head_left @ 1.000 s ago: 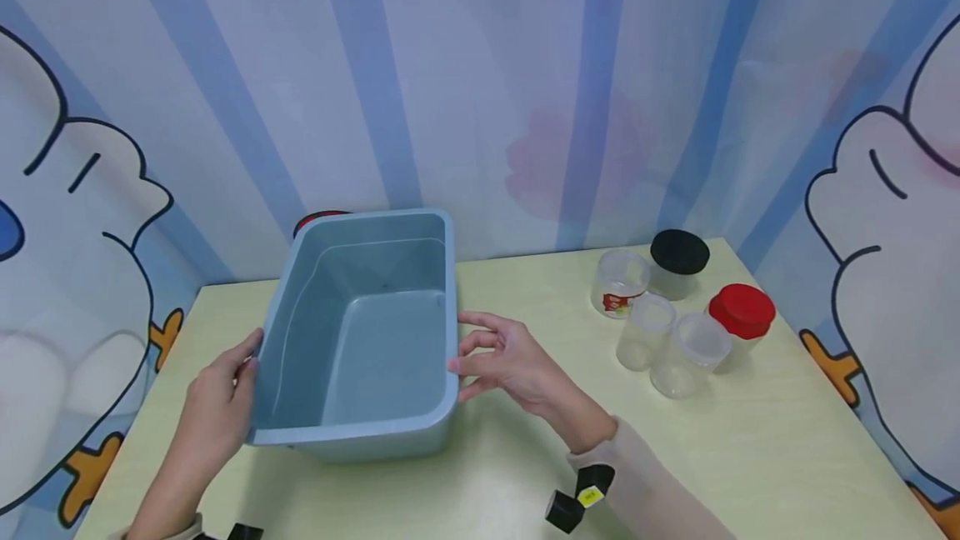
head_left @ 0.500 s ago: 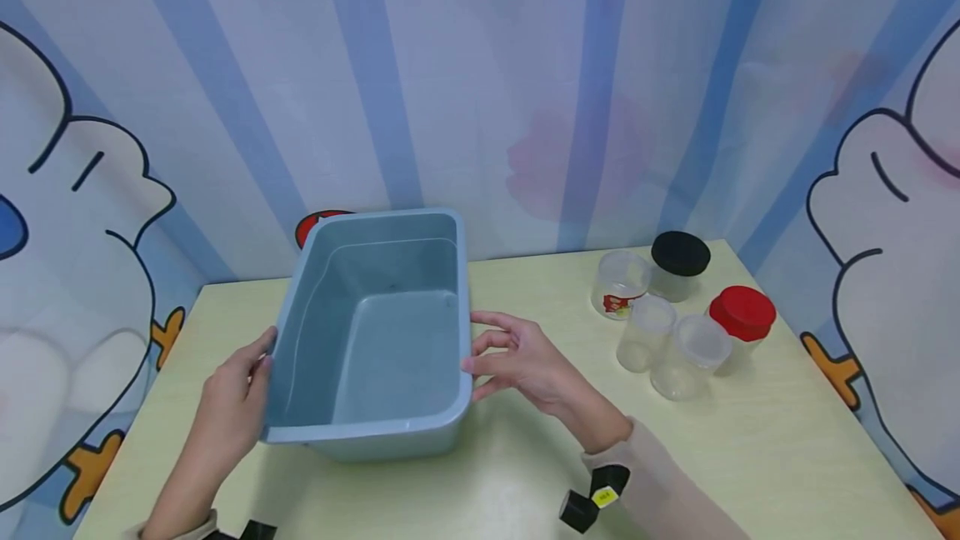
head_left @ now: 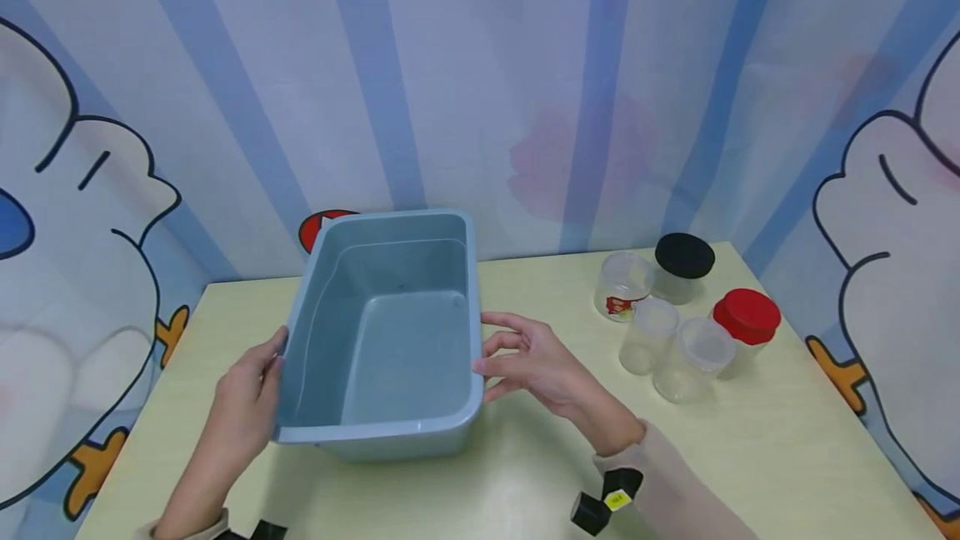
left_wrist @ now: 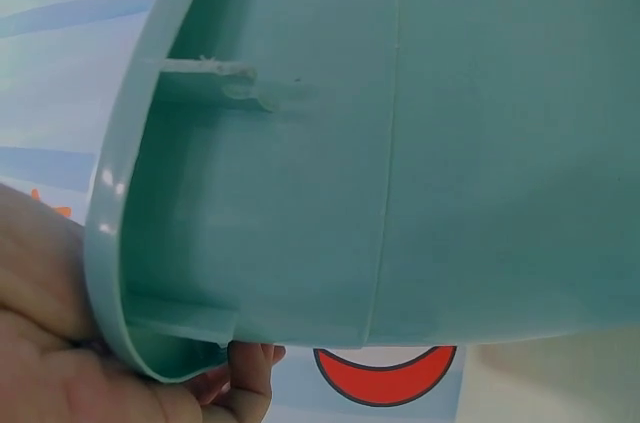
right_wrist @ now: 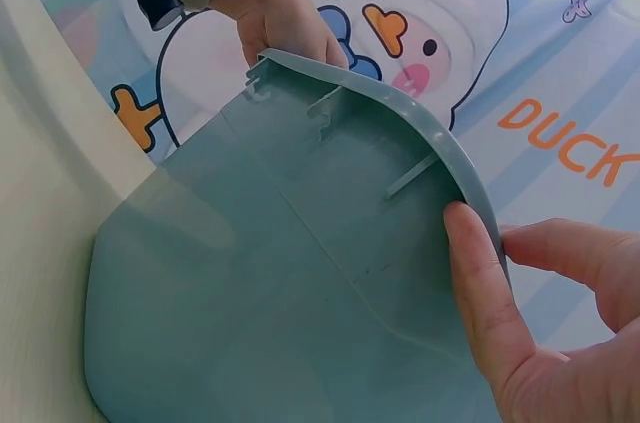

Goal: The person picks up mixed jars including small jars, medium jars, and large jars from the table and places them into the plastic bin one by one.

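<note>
A blue-grey plastic tub [head_left: 405, 357], with nothing inside it, is held between both hands over the left half of the table. My left hand [head_left: 243, 398] grips the rim at the tub's left side near the front corner; in the left wrist view, fingers [left_wrist: 250, 383] curl beneath the lip. On the opposite side, my right hand [head_left: 536, 365] pinches the rim. The right wrist view shows a finger [right_wrist: 480, 283] under the lip, with another digit on its other face, and the tub's ribbed outer wall [right_wrist: 270, 273] facing the camera.
Several clear jars stand together at the table's right: one with a red lid [head_left: 747, 315], one with a black lid [head_left: 684, 256], one with a red label [head_left: 622, 304]. A printed duck curtain [head_left: 487, 107] hangs behind the pale table [head_left: 547, 473].
Both hands have carried the tub a short way to the right, keeping the same hold on its rim. More of the red print behind its far left corner shows.
</note>
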A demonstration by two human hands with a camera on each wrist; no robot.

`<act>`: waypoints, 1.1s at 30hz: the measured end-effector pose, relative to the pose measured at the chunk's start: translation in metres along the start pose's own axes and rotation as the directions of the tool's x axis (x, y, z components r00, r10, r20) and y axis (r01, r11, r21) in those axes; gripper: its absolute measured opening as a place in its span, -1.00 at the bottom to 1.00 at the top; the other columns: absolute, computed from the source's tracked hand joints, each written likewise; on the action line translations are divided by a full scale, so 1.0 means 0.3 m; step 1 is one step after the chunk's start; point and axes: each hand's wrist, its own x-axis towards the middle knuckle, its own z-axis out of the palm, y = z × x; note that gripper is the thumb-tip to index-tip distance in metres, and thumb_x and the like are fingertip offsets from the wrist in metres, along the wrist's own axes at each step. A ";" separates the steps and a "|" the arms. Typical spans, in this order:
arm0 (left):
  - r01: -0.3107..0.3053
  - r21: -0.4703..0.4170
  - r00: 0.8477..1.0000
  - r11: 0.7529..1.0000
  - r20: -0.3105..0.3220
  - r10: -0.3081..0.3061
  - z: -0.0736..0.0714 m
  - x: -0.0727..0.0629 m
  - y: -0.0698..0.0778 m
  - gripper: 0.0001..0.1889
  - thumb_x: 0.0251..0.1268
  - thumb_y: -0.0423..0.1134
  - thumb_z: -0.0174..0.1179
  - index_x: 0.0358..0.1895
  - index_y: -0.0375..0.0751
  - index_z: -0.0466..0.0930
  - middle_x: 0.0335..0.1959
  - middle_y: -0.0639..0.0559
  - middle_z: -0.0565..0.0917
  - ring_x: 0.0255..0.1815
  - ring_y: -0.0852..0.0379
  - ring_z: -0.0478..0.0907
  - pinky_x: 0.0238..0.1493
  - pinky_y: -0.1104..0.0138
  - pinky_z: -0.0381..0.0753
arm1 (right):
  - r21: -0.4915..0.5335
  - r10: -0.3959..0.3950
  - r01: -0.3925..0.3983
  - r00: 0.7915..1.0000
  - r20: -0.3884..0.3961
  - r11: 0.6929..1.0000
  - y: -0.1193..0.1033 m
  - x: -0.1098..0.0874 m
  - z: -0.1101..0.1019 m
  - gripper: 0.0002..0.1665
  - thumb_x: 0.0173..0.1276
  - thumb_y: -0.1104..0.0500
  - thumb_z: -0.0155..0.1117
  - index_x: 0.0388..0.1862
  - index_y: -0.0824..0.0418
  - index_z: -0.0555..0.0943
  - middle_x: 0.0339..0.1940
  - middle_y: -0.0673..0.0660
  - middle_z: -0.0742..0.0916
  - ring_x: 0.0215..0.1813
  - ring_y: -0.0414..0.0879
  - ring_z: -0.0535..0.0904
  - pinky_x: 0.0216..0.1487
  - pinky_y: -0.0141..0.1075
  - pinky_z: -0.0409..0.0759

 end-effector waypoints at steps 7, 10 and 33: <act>-0.002 -0.001 1.000 1.000 -0.002 0.002 0.010 -0.001 0.011 -0.52 0.59 -0.49 -0.25 0.48 -0.56 0.07 0.32 -0.56 0.32 0.28 -0.48 0.36 0.10 -0.20 0.47 | 0.011 -0.017 0.016 1.000 0.013 1.000 0.000 -0.009 -0.016 -0.16 0.27 0.47 0.34 0.50 0.41 0.22 -0.26 0.15 0.69 -0.33 -0.04 0.71 -0.30 -0.08 0.71; -0.020 -0.003 1.000 1.000 -0.013 0.020 0.013 -0.001 0.012 -0.53 0.59 -0.49 -0.24 0.47 -0.57 0.08 0.30 -0.57 0.33 0.26 -0.48 0.38 0.08 -0.21 0.49 | 0.009 -0.014 0.014 1.000 0.013 1.000 -0.001 -0.012 -0.019 -0.15 0.27 0.48 0.33 0.50 0.40 0.22 -0.26 0.15 0.69 -0.32 -0.04 0.71 -0.29 -0.08 0.71; -0.050 -0.045 0.999 0.998 -0.011 0.049 0.029 0.001 0.040 -0.53 0.59 -0.49 -0.24 0.47 -0.56 0.09 0.31 -0.54 0.34 0.26 -0.46 0.38 0.08 -0.19 0.49 | 0.006 -0.023 0.022 1.000 0.010 1.000 -0.010 -0.034 -0.049 -0.16 0.27 0.49 0.30 0.51 0.38 0.22 -0.26 0.15 0.69 -0.33 -0.03 0.71 -0.28 -0.05 0.71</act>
